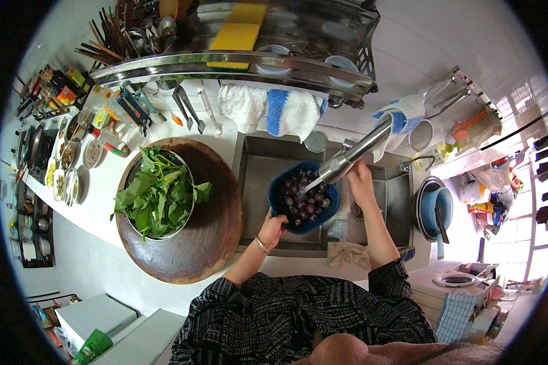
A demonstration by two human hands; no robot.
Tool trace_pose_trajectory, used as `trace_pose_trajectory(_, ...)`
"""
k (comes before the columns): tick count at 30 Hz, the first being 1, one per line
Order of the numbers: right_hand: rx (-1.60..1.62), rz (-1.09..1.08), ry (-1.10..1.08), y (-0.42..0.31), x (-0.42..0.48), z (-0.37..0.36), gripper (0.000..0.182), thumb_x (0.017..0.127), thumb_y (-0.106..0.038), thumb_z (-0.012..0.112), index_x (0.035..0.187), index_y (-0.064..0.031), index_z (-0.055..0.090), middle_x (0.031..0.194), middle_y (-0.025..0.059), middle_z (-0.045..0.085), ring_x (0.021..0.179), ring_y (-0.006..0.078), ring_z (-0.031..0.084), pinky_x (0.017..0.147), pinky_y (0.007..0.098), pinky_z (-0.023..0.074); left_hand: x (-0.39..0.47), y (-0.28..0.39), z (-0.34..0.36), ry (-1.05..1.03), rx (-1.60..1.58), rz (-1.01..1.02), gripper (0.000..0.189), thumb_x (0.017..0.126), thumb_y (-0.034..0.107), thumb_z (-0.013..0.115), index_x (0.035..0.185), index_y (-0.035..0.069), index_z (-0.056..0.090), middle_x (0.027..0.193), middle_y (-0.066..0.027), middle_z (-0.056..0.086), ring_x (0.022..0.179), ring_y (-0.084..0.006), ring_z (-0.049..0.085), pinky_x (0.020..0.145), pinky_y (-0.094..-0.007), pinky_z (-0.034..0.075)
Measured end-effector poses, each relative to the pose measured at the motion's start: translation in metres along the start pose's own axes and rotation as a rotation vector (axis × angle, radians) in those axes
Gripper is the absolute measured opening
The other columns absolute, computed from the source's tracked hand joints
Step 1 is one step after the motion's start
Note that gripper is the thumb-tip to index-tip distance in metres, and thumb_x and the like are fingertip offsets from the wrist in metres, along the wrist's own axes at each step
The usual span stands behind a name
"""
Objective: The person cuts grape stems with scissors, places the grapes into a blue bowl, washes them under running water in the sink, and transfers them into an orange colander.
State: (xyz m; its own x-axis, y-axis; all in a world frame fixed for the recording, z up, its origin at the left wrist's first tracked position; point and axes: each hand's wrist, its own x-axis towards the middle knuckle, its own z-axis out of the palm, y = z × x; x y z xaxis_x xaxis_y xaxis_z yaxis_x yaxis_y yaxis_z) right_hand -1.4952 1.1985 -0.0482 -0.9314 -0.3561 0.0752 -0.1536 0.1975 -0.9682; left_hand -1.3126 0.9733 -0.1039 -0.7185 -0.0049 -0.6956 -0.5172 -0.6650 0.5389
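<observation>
My left hand (pixel 272 232) grips the near left rim of a blue plastic basin (pixel 274 191), with a bracelet on that wrist. Dark purple round fruits that look like grapes or plums (pixel 301 205) fill the basin. It sits over the steel double sink (pixel 260 173), tilted slightly. Water runs onto the fruit from a thick metal faucet (pixel 356 148). My right hand (pixel 361 182) is raised to the right of the basin, at the faucet's underside. Its fingertips are hidden behind the spout, so its hold is unclear.
Left of the sink, leafy greens (pixel 160 196) heap in a metal bowl on a round wooden chopping board (pixel 214 219). A steel rack (pixel 237 59) overhangs the sink's back, cloths (pixel 294 112) hanging below. Nested basins (pixel 438 210) stand right. Small dishes (pixel 93 153) line the left counter.
</observation>
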Motion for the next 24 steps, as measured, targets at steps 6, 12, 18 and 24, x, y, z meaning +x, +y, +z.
trace_pose_trajectory(6,0.323,-0.168,-0.191,-0.083,-0.012,0.022,0.051,0.093,-0.008,0.053,0.141,-0.0088,0.038,0.134,0.0103,0.050,0.121,0.0179,0.048,0.099,0.0348,0.0408,0.015,-0.011,0.002,-0.008,-0.002,0.024,0.061,0.080,-0.001,0.051,0.135,0.022,0.039,0.101,-0.0036,0.055,0.079,-0.0161,0.051,0.065,-0.0354,0.042)
trace_pose_trajectory(12,0.277,-0.022,-0.062,-0.090,-0.014,0.035,0.044,0.092,-0.008,0.060,0.133,-0.0077,0.043,0.125,0.0074,0.055,0.115,0.0162,0.052,0.100,0.0333,0.0404,0.012,-0.010,0.001,0.024,0.015,-0.017,0.072,0.078,-0.001,0.052,0.143,0.026,0.034,0.102,-0.0041,0.054,0.083,-0.0152,0.051,0.067,-0.0320,0.045)
trace_pose_trajectory(18,0.246,-0.036,-0.074,-0.082,-0.012,0.038,0.037,0.094,-0.012,0.060,0.127,-0.0101,0.044,0.121,0.0038,0.054,0.108,0.0125,0.051,0.093,0.0299,0.0418,0.010,-0.007,-0.008,0.029,0.006,-0.020,0.074,0.079,-0.002,0.050,0.145,0.027,0.031,0.104,-0.0048,0.053,0.083,-0.0164,0.051,0.071,-0.0343,0.046)
trace_pose_trajectory(24,0.193,-0.092,-0.074,-0.078,-0.011,0.038,0.037,0.094,-0.012,0.060,0.127,-0.0111,0.042,0.119,0.0032,0.053,0.104,0.0112,0.050,0.090,0.0287,0.0421,0.012,-0.009,-0.016,0.051,-0.014,0.009,0.077,0.077,-0.003,0.051,0.145,0.026,0.031,0.109,-0.0059,0.053,0.083,-0.0172,0.052,0.063,-0.0311,0.045)
